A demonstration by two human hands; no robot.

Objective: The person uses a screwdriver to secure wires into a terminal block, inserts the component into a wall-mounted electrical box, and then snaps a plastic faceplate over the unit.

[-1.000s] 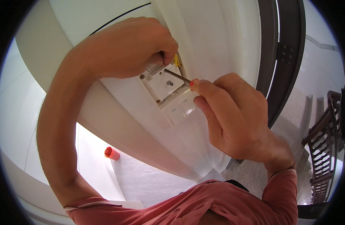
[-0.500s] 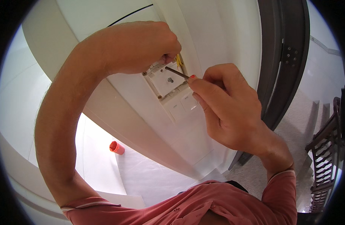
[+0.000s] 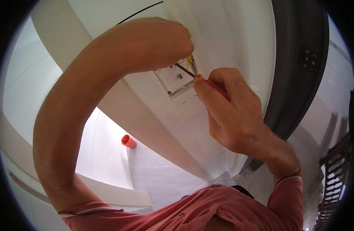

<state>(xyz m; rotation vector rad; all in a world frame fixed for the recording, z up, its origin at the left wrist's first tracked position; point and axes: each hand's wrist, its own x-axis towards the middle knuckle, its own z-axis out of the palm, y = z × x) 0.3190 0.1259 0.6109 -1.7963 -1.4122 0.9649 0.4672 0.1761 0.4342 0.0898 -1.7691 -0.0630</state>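
My right hand [image 3: 234, 109] grips a screwdriver [image 3: 186, 71] with a red handle and a dark shaft. Its tip reaches the upper edge of a white, square switch fitting [image 3: 173, 79] that has a small grey post in its middle. Over the top of this fitting bends my left hand [image 3: 179, 40], knuckles curled and closed. What its fingers hold is hidden behind the hand. Yellow wires [image 3: 189, 61] show beside the fitting, between the left hand and the screwdriver shaft.
The fitting sits in a pale wall. A dark door frame [image 3: 296, 77] stands to the right, with a dark stair railing [image 3: 334, 173] beyond it. A red-orange cup-like container [image 3: 129, 141] is at lower left. A black cable [image 3: 140, 12] runs along the top.
The whole view has shifted slightly. My left hand now covers more of the fitting's upper part, and more of the red screwdriver handle shows in my right hand.
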